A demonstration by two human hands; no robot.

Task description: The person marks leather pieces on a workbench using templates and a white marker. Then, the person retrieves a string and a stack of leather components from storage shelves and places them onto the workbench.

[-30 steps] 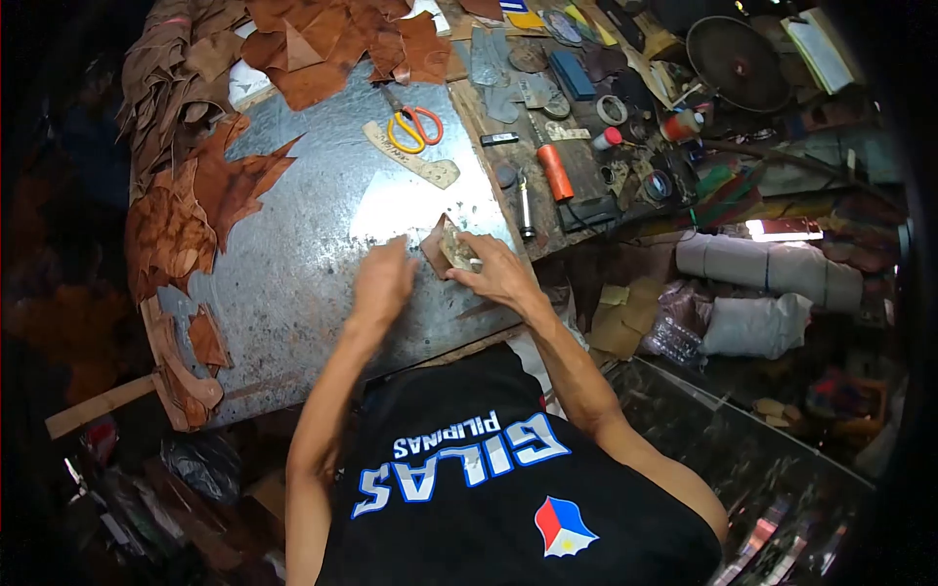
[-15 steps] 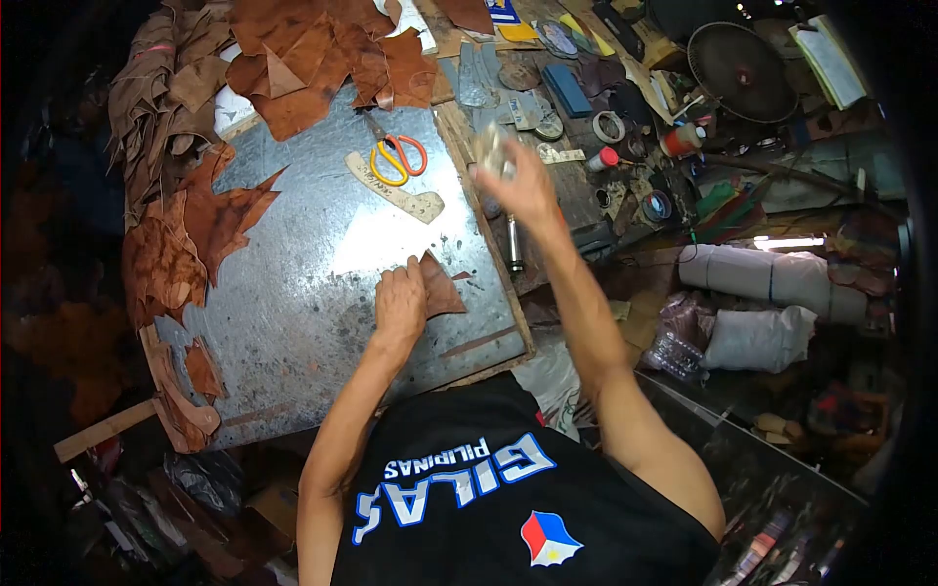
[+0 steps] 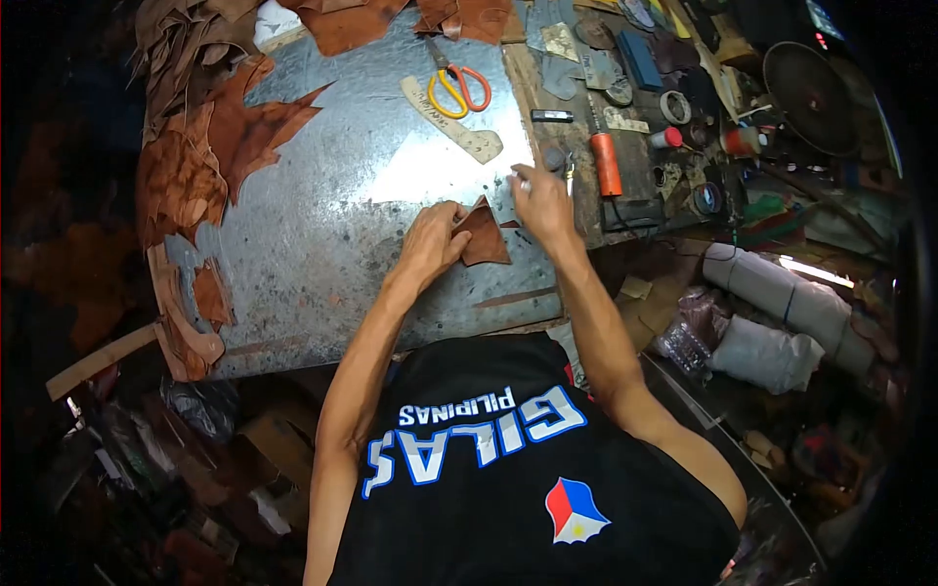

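At the far left, brown hides (image 3: 181, 176) lie overlapped along the edge of the metal-topped surface (image 3: 303, 264). Their outlines are ragged, so those look unshaped as yet. Below them, near the corner, is a curved strip (image 3: 203, 344) with a smaller leather scrap (image 3: 209, 293) beside it.

The left hand (image 3: 430, 244) is closed on the left edge of the leather piece (image 3: 487, 239), its thumb over the brown face. The leather piece is between the two hands, on the near part of the surface, its pointed end away from the body. It is separate from the hides and has fairly clean edges, so it appears already cut free; nothing shows attached to it. Whether its outline is final cannot be told.

Farther away, the template (image 3: 442, 121), a curved tan shape with writing, lies flat and apart from the leather piece. The scissors (image 3: 450, 70) lie by its upper end, in neither hand.

The right hand (image 3: 545, 210) is just right of the leather piece, its fingers bent. Something small and pale shows at the fingertips, too blurred to name, and whether they are clamped on it cannot be told. Beyond that hand, the orange-handled tool (image 3: 607, 166) rests on the cluttered workbench, with the blue block (image 3: 639, 61) and the ring (image 3: 674, 107) farther off.
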